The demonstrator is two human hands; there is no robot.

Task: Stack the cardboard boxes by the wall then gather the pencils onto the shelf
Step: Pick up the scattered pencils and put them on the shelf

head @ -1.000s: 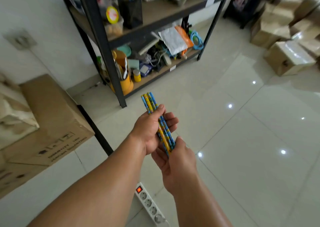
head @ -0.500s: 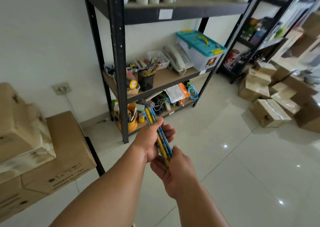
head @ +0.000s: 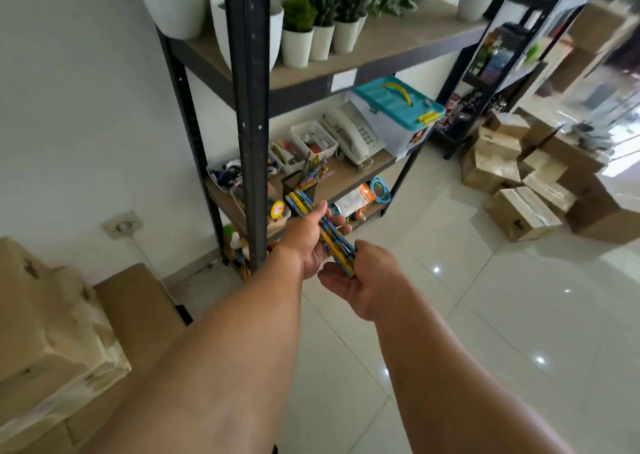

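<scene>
Two hands hold one bunch of pencils (head: 323, 237) out in front of a black rack (head: 250, 107). The pencils are blue and yellow. They lie side by side in a tight bunch that points up and away. The left hand (head: 303, 247) has its grip clenched round the middle of the bunch, thumb on top and fingers curled under. The right hand (head: 365, 280) sits palm up at the near end of the pencils. Its thumb is over the ends and its fingers are under them. Its grip looks like a soft pinch, but that part is hard to see well.

The far ends of the pencils are just in front of the middle shelf (head: 349, 176). They are near a dark cup (head: 299, 186) with more pens or pencils in it. The bunch is in the air, not on the shelf yet.

That shelf also has a white basket (head: 315, 138), a phone (head: 353, 134) and a tub (head: 394, 114) with a blue-green lid. The board above has white pots (head: 298, 46) with green plants.

At the left, brown boxes (head: 52, 332) are stacked by the wall, one on top of another. Loose boxes (head: 519, 211) sit on the shiny floor (head: 485, 315) at the right, well apart from the stack.
</scene>
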